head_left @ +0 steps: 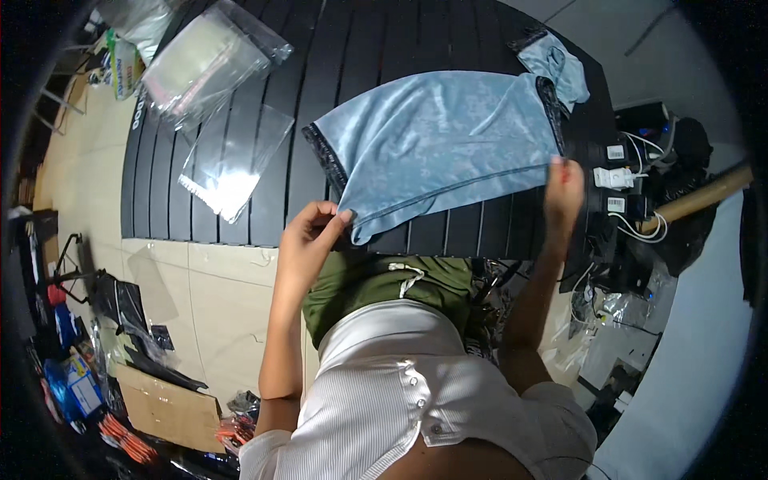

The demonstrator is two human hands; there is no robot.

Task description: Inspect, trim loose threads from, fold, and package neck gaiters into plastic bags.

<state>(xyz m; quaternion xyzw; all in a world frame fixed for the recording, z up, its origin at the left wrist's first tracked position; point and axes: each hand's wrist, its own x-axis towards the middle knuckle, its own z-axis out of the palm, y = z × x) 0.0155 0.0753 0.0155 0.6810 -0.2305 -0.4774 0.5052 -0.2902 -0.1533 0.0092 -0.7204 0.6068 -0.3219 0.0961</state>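
The blue cloth (456, 136) lies on the table (472, 24), long axis 8 to 2 o'clock: at 2 o'clock from the left hand (316, 234), which pinches its near corner; at 10 o'clock from the right hand (565, 192), grip unclear.

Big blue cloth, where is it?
In the head view, the big blue cloth lies slightly right of centre on the black table, left hand and right hand at its near corners.

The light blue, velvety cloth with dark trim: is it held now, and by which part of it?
The left hand pinches the cloth at its near left corner. The blurred right hand is at the near right corner; its grip cannot be told.
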